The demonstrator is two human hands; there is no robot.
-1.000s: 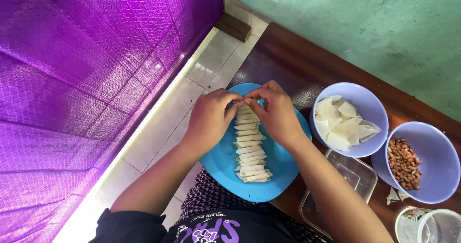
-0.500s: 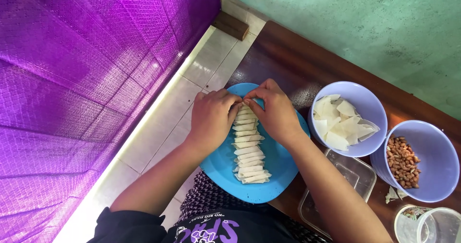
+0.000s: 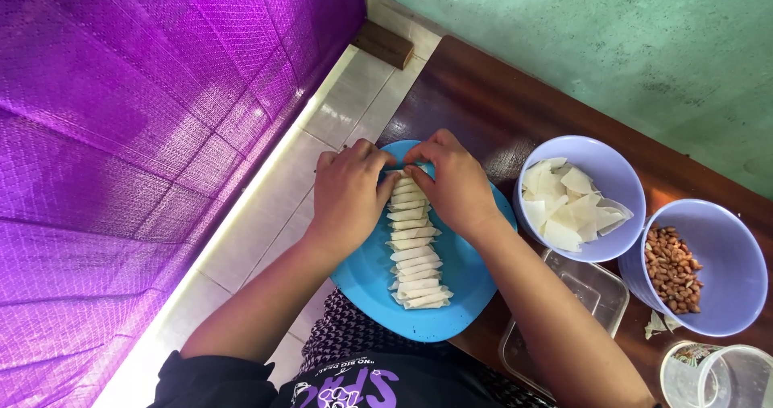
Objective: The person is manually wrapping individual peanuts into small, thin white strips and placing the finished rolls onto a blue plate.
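hands [image 3: 403, 186] hide the top roll; cup [image 3: 713, 376] cut off.

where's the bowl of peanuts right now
In the head view the bowl of peanuts sits at the far right on the brown table, beside the bowl of white wrappers, above a clear cup.

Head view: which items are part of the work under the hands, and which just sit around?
In use:
left hand and right hand, both at the far end of the row of rolled wrappers
blue plate
bowl of cut wrapper pieces
bowl of peanuts

Lying about:
clear plastic container
clear cup
wooden block
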